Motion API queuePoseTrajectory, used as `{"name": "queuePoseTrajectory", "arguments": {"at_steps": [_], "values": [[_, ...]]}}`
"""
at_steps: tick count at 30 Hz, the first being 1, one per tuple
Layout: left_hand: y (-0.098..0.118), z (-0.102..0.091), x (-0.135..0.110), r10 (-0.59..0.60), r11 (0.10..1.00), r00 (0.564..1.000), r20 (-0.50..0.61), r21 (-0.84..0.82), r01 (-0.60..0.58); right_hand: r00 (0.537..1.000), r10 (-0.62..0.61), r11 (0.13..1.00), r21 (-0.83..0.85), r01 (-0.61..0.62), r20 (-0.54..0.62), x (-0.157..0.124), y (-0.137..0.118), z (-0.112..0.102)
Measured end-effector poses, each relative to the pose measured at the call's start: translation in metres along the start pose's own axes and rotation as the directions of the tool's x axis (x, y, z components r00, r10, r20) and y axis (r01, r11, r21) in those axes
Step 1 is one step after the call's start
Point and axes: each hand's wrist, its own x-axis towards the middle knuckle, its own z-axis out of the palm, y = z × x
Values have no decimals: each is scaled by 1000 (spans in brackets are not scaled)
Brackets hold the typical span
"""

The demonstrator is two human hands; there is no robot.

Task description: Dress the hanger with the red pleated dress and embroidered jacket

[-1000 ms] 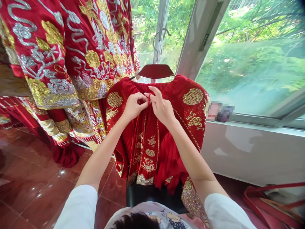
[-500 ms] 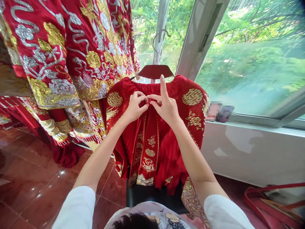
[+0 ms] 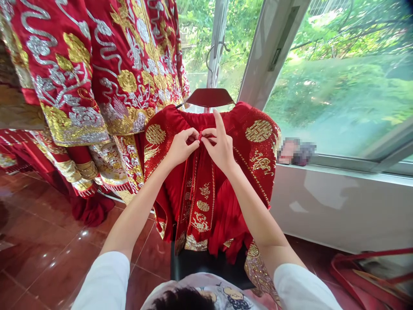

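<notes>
A red garment with gold embroidery (image 3: 258, 146) hangs in front of me on a dark red hanger (image 3: 210, 96). My left hand (image 3: 180, 147) and my right hand (image 3: 220, 146) meet at the middle of its upper edge. Both pinch a small red tie or fastening (image 3: 200, 136) there. The right index finger points up a little; the other fingers are curled. What exactly sits between the fingertips is too small to make out.
A larger red robe with silver and gold embroidery (image 3: 97, 69) hangs at the left, close beside the garment. A white window sill (image 3: 338, 172) and window run along the right. Red floor tiles (image 3: 41, 258) lie below, and a red bag (image 3: 371, 271) sits at the lower right.
My right index finger, stretched straight up half a second ago, has lowered. Both hands stay at the same spot on the garment's top edge, fingers shifting slightly.
</notes>
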Motion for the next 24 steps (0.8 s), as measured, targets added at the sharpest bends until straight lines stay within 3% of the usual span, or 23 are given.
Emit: {"name": "queuePoseTrajectory", "arguments": {"at_steps": [5,11,14,17,20,24], "values": [[4,3,0,16,1000,998,-64,-12,-17,999,-21,995,-101,23,24,1,-4,0],[4,-11,2,120,923,977,-176,382,-45,999,0,973,-231,-7,-32,0,0,-13],[-2,-14,1,143,895,969,-201,444,-40,997,34,968,-246,-50,-69,-2,4,-18],[-2,-7,0,118,951,952,-281,309,-27,991,48,977,-203,-73,-125,-2,3,-16],[2,2,4,-15,1000,945,-328,8,19,980,97,989,-91,-114,-174,0,-1,-10],[8,5,10,-224,926,939,-262,-358,121,973,181,976,147,-159,-145,6,2,-8]]}}
